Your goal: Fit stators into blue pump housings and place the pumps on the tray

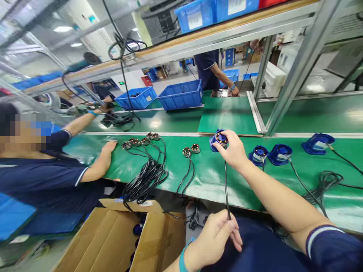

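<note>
Item, in your right hand (234, 149): one blue housing (213, 144), seating a round metal piece with copper-coloured parts, pinched between thumb and fingers. It was over the far half of the green table (210, 173), in front of you; whether its base touched the surface could not be told.

Item, in your left hand (217, 234): one black cable (226, 181), gripped near your lap, below the table's near edge. The cable ran nearly straight up to the housing. Your hands were well apart, joined by that line.

Step in hand, as judged: steadying the housing while keeping its cable drawn out. The next move seemed to call for a firm right-hand pinch and a light left-hand pull, the cable guided clear of the table edge.

Also listed: two round metal parts (186, 152), side by side left of your right hand, wired; further left, a cluster of like parts (136, 142) above a heap of black cable (146, 175); right, three blue housings (280, 154) with leads; below left, one cardboard box (113, 238); at far left, a co-worker's arm (98, 166) resting at the table.
</note>
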Tool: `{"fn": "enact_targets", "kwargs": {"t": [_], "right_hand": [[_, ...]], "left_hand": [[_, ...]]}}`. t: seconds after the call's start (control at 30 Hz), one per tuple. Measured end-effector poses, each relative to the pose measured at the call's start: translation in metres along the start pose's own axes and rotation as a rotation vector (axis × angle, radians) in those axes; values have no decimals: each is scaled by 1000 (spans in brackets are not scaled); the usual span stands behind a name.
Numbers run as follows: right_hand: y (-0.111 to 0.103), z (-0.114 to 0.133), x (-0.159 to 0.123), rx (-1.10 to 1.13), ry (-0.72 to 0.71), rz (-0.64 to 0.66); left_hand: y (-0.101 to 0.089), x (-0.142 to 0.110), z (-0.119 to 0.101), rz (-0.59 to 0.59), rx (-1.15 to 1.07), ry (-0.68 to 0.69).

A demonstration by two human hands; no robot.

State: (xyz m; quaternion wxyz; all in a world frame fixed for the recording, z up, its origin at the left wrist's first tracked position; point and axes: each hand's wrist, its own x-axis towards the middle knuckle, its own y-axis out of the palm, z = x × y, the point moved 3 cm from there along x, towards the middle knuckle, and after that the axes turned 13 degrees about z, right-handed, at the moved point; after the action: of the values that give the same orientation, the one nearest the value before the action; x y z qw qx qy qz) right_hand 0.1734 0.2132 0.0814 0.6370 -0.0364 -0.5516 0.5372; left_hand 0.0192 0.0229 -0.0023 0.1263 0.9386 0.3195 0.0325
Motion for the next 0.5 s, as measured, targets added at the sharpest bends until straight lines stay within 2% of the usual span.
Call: {"fn": "enact_targets", "kwargs": {"t": [0.07, 0.17, 0.27, 0.33, 0.4, 0.5], "right_hand": [[29, -25, -14, -7, 176, 211], [56, -53, -38, 33, 312, 387], [62, -68, -57, 96, 290, 394], [62, -72, -63, 80, 247, 425], [64, -71, -62, 38, 209, 468], [68, -64, -53, -38, 233, 475]], "left_hand": [[-5, 0, -5, 3, -90, 13], [-13, 2, -11, -74, -182, 38], [-19, 4, -13, -193, -216, 52], [-20, 6, -16, -218, -219, 55], [-17, 10, -20, -191, -222, 57], [-5, 19, -31, -64, -232, 55]]}}
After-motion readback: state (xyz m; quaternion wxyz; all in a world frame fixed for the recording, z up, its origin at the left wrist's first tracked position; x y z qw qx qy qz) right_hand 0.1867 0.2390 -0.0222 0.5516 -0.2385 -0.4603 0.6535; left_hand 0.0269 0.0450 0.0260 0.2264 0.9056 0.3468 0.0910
